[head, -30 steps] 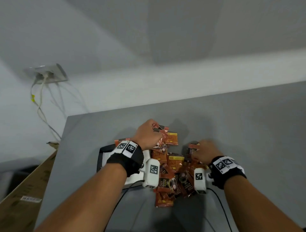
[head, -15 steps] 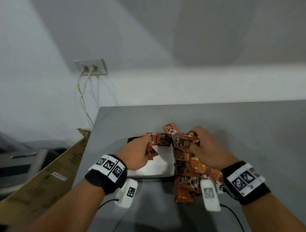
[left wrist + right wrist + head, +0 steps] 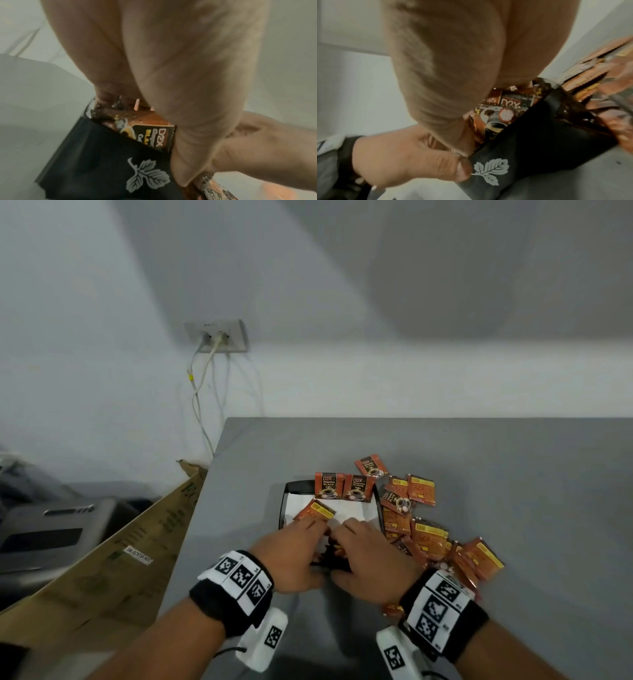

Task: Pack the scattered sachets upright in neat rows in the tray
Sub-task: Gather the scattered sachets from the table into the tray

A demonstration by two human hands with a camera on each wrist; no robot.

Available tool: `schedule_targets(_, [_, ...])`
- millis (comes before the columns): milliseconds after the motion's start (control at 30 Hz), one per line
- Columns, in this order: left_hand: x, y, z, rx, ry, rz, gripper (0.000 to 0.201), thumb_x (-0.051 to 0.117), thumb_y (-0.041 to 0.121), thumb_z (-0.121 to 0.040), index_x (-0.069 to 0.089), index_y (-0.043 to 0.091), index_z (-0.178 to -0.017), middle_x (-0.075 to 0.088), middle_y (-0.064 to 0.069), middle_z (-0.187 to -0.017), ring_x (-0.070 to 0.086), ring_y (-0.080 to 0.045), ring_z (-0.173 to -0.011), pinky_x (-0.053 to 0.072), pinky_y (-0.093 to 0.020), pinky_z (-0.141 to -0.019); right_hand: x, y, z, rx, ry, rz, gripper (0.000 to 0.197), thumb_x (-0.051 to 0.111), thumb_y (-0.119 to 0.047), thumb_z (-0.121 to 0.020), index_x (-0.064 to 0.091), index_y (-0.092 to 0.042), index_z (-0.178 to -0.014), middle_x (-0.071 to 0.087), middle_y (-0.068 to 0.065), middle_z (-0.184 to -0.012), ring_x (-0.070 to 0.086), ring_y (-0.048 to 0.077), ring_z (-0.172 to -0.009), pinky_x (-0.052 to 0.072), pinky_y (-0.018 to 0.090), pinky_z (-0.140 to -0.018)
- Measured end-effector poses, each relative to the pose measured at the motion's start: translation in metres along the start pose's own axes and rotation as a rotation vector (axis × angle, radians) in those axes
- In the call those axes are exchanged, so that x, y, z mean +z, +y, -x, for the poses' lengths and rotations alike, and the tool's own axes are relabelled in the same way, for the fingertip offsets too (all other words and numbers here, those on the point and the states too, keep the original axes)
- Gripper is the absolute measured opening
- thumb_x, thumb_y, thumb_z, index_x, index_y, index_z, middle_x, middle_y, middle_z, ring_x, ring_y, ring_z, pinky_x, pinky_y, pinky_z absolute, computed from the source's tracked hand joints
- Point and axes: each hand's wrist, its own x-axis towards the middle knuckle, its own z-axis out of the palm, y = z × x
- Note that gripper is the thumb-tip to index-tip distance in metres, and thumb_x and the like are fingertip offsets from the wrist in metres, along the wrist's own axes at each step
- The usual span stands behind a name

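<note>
From the head view, both hands worked at the near, 6 o'clock wall of the black tray (image 3: 281,510). The left hand (image 3: 291,556) and the right hand (image 3: 368,563) lay side by side, fingers stretched forward over a bunch of sachets (image 3: 330,554) set against that wall. Two sachets (image 3: 342,490) stood upright at the tray's 12 o'clock side, and one tilted sachet (image 3: 314,510) leaned beside the left fingertips. The loose pile (image 3: 431,535) lay at 3 o'clock of the tray, on the grey table (image 3: 513,474). A wall socket (image 3: 217,335) with cables sat on the white wall at 11 o'clock, and a cardboard box (image 3: 102,570) at 9 o'clock.

In the left wrist view, the fingers (image 3: 154,67) were together and pressed on the sachets, with the thumb (image 3: 193,155) at the tray wall.

In the right wrist view, the thumb (image 3: 423,159) touched the wall; whether the fingers were curled, I could not tell.

I judged that the bunch could fan out and fall flat once released, because nothing supported it from the far side.
</note>
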Motion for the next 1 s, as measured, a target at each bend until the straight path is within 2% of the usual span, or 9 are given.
schedule_targets(133, [0.002, 0.002, 0.0, 0.008, -0.011, -0.037, 0.062, 0.067, 0.054, -0.08, 0.043, 0.031, -0.131, 0.06, 0.007, -0.121, 0.06, -0.014, -0.103, 0.054, -0.033, -0.085, 0.002, 0.007, 0.016, 0.109, 0.045, -0.106, 0.063, 0.06, -0.045, -0.085, 0.035, -0.033, -0.141, 0.053, -0.007, -0.128, 0.049, 0.015, -0.117, 0.045, 0.035, -0.103])
schedule_targets(267, [0.001, 0.006, -0.002, 0.017, -0.037, 0.033, 0.053, 0.062, 0.059, -0.083, 0.044, 0.035, -0.127, 0.06, 0.013, -0.115, 0.059, -0.01, -0.099, 0.054, -0.032, -0.088, 0.009, 0.006, 0.025, 0.069, 0.072, 0.102, 0.073, 0.049, -0.055, -0.089, 0.025, -0.029, -0.153, 0.038, -0.01, -0.154, 0.03, 0.013, -0.142, 0.011, 0.041, -0.124])
schedule_targets(400, [0.002, 0.008, -0.007, 0.03, -0.024, 0.088, 0.043, 0.052, 0.063, -0.089, 0.046, 0.041, -0.124, 0.065, 0.012, -0.114, 0.062, -0.009, -0.097, 0.056, -0.034, -0.088, 0.008, 0.005, 0.027, 0.134, 0.102, 0.054, 0.073, 0.048, -0.049, -0.09, 0.024, -0.025, -0.155, 0.03, -0.006, -0.161, 0.021, 0.017, -0.15, -0.003, 0.041, -0.121])
schedule_targets(500, [0.004, 0.006, -0.008, 0.035, -0.015, 0.076, 0.024, 0.05, 0.053, -0.096, 0.052, 0.037, -0.115, 0.064, 0.011, -0.11, 0.061, -0.01, -0.097, 0.055, -0.036, -0.088, 0.016, 0.012, 0.034, 0.17, 0.121, 0.2, 0.062, 0.032, -0.053, -0.091, 0.048, -0.024, -0.143, 0.038, 0.0, -0.157, 0.03, 0.027, -0.147, 0.012, 0.053, -0.12])
schedule_targets(600, [0.004, 0.004, -0.009, 0.043, 0.029, 0.136, 0.012, 0.053, 0.037, -0.098, 0.054, 0.034, -0.109, 0.066, 0.01, -0.105, 0.063, -0.009, -0.094, 0.056, -0.033, -0.085, 0.02, 0.013, 0.036, 0.159, 0.235, 0.166, 0.048, 0.03, -0.04, -0.093, 0.06, -0.025, -0.126, 0.056, -0.004, -0.127, 0.053, 0.021, -0.115, 0.043, 0.043, -0.096])
schedule_targets(733, [0.006, 0.003, -0.012, 0.092, 0.109, 0.094, 0.012, 0.056, 0.031, -0.097, 0.061, 0.031, -0.108, 0.066, 0.012, -0.103, 0.061, -0.006, -0.091, 0.053, -0.025, -0.08, 0.017, 0.014, 0.03, 0.071, 0.21, 0.127, 0.039, 0.046, -0.019, -0.093, 0.06, -0.025, -0.129, 0.06, -0.007, -0.119, 0.053, 0.017, -0.109, 0.04, 0.034, -0.096])
schedule_targets(833, [0.009, 0.003, -0.013, 0.111, 0.158, 0.063, 0.011, 0.055, 0.031, -0.098, 0.063, 0.03, -0.107, 0.066, 0.012, -0.103, 0.059, -0.006, -0.091, 0.047, -0.02, -0.076, 0.013, 0.012, 0.025, 0.026, 0.201, 0.108, 0.029, 0.046, -0.016, -0.095, 0.066, -0.025, -0.114, 0.067, -0.006, -0.109, 0.052, 0.013, -0.097, 0.038, 0.027, -0.089])
schedule_targets(933, [0.01, 0.002, -0.01, 0.121, 0.207, 0.052, 0.01, 0.054, 0.032, -0.098, 0.062, 0.029, -0.104, 0.067, 0.013, -0.104, 0.06, -0.006, -0.093, 0.051, -0.024, -0.079, 0.009, 0.012, 0.021, 0.023, 0.225, 0.093, 0.026, 0.044, -0.017, -0.098, 0.069, -0.024, -0.103, 0.068, -0.004, -0.094, 0.046, 0.009, -0.085, 0.03, 0.023, -0.077])
schedule_targets(1000, [0.01, -0.002, -0.008, 0.115, 0.215, 0.09, 0.01, 0.056, 0.034, -0.096, 0.062, 0.032, -0.103, 0.067, 0.015, -0.103, 0.061, -0.004, -0.093, 0.054, -0.028, -0.081, 0.008, 0.014, 0.019, 0.025, 0.24, 0.115, 0.027, 0.047, -0.015, -0.096, 0.072, -0.024, -0.1, 0.069, -0.005, -0.087, 0.049, 0.011, -0.082, 0.039, 0.027, -0.08])
